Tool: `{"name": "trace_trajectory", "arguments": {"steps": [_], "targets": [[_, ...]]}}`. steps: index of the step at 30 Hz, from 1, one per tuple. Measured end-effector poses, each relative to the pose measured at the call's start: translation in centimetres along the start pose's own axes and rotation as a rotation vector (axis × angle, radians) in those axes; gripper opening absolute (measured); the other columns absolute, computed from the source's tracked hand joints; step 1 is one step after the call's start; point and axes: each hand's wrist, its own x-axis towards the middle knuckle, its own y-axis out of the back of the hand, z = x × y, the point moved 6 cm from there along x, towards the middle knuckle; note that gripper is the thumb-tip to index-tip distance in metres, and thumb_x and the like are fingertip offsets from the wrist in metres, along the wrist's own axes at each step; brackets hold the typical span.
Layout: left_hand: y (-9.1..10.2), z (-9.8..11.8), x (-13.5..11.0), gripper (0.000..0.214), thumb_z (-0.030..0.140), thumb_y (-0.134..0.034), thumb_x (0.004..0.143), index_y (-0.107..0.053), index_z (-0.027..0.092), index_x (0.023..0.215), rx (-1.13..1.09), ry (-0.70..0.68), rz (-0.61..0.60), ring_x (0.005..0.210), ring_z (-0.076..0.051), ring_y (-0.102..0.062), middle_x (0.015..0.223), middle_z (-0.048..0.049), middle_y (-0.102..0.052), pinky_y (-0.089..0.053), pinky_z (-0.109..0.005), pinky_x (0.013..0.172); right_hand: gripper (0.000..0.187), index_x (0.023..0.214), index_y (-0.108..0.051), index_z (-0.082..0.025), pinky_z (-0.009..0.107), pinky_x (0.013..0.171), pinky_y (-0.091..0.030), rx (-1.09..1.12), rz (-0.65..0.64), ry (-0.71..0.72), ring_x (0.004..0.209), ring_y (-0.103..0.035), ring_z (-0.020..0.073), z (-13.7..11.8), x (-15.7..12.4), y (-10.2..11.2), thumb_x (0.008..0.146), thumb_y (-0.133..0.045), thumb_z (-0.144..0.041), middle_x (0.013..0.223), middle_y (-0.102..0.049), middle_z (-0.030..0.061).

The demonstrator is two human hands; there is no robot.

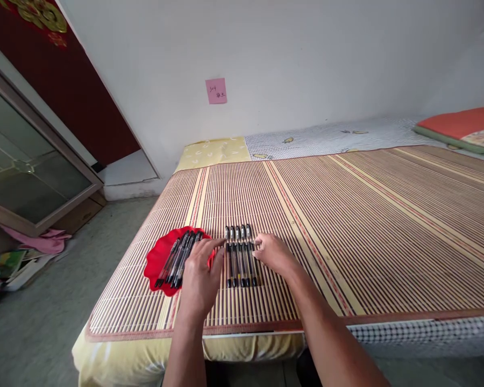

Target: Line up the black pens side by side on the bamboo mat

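Observation:
A row of several black pens (240,257) lies side by side on the striped bamboo mat (347,226). My left hand (199,277) rests flat, fingers stretched out, with its fingertips against the left side of the row. My right hand (272,252) touches the row's right side with fingers curled and apart, holding nothing. A red scalloped plate (155,260) sits just left of my left hand and holds several more black pens (179,258).
The mat covers a bed with a yellow sheet (213,151). An orange and green pillow (463,126) lies at the far right. A pink note (216,90) is on the wall. A glass door (24,172) and clutter (20,258) are on the floor left.

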Motion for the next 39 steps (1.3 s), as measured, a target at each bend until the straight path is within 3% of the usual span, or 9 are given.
{"name": "trace_trajectory", "arguments": {"steps": [5, 8, 12, 21, 27, 32, 39], "targets": [[2.5, -1.3, -0.2, 0.021, 0.031, -0.057, 0.097, -0.073, 0.024, 0.109, -0.069, 0.116, 0.187, 0.092, -0.019, -0.071, 0.104, -0.0039, -0.076, -0.056, -0.036, 0.088, 0.028, 0.111, -0.07, -0.017, 0.025, 0.064, -0.041, 0.008, 0.003, 0.004, 0.075, -0.067, 0.0159, -0.1, 0.1, 0.1, 0.083, -0.069, -0.019, 0.093, -0.075, 0.007], [2.9, -1.9, -0.3, 0.023, 0.035, -0.058, 0.096, -0.074, 0.024, 0.109, -0.067, 0.181, 0.214, 0.083, -0.017, -0.072, 0.099, -0.0023, -0.078, -0.057, -0.034, 0.08, 0.026, 0.11, -0.07, -0.017, 0.025, 0.062, -0.041, 0.018, -0.005, -0.005, 0.074, -0.067, 0.0159, 0.0, 0.1, 0.0, 0.084, -0.069, -0.02, 0.093, -0.075, 0.0068], [3.2, -2.3, -0.5, 0.026, 0.038, -0.058, 0.096, -0.075, 0.023, 0.11, -0.073, 0.208, 0.238, 0.087, -0.018, -0.073, 0.1, -0.0026, -0.078, -0.057, -0.034, 0.081, 0.028, 0.112, -0.069, -0.018, 0.025, 0.06, -0.04, 0.015, -0.016, -0.019, 0.074, -0.067, 0.0154, 0.1, 0.1, 0.0, 0.085, -0.069, -0.022, 0.095, -0.075, 0.0068], [2.7, -2.2, -0.4, 0.023, 0.036, -0.059, 0.096, -0.074, 0.024, 0.109, -0.11, 0.198, 0.231, 0.089, -0.017, -0.073, 0.097, -0.0019, -0.079, -0.058, -0.033, 0.086, 0.031, 0.118, -0.068, -0.015, 0.026, 0.06, -0.042, 0.061, -0.033, -0.037, 0.067, -0.066, 0.0148, -0.2, -0.4, 0.4, 0.089, -0.066, -0.023, 0.098, -0.075, 0.0099], [2.3, -2.4, -0.4, 0.025, 0.036, -0.059, 0.096, -0.074, 0.022, 0.108, -0.132, 0.201, 0.219, 0.083, -0.017, -0.074, 0.096, -0.0032, -0.079, -0.059, -0.031, 0.079, 0.039, 0.128, -0.064, -0.016, 0.025, 0.058, -0.044, 0.101, -0.082, -0.069, 0.069, -0.067, 0.0143, -0.2, -0.7, 0.2, 0.088, -0.065, -0.018, 0.103, -0.075, 0.0088], [2.0, -2.7, -0.5, 0.025, 0.036, -0.058, 0.096, -0.074, 0.022, 0.11, -0.145, 0.209, 0.194, 0.088, -0.018, -0.075, 0.098, -0.004, -0.079, -0.058, -0.033, 0.083, 0.038, 0.128, -0.064, -0.015, 0.027, 0.059, -0.044, 0.065, -0.076, -0.056, 0.07, -0.065, 0.0149, -0.6, -0.9, 0.6, 0.09, -0.063, -0.024, 0.105, -0.074, 0.0104], [2.0, -2.8, -0.5, 0.025, 0.036, -0.058, 0.096, -0.075, 0.023, 0.108, -0.137, 0.207, 0.205, 0.086, -0.018, -0.074, 0.097, -0.0037, -0.079, -0.057, -0.034, 0.082, 0.053, 0.129, -0.064, -0.014, 0.03, 0.069, -0.049, 0.025, -0.055, -0.053, 0.091, -0.067, 0.0219, -0.6, -0.7, 0.5, 0.082, -0.076, -0.036, 0.114, -0.07, 0.013]]}}
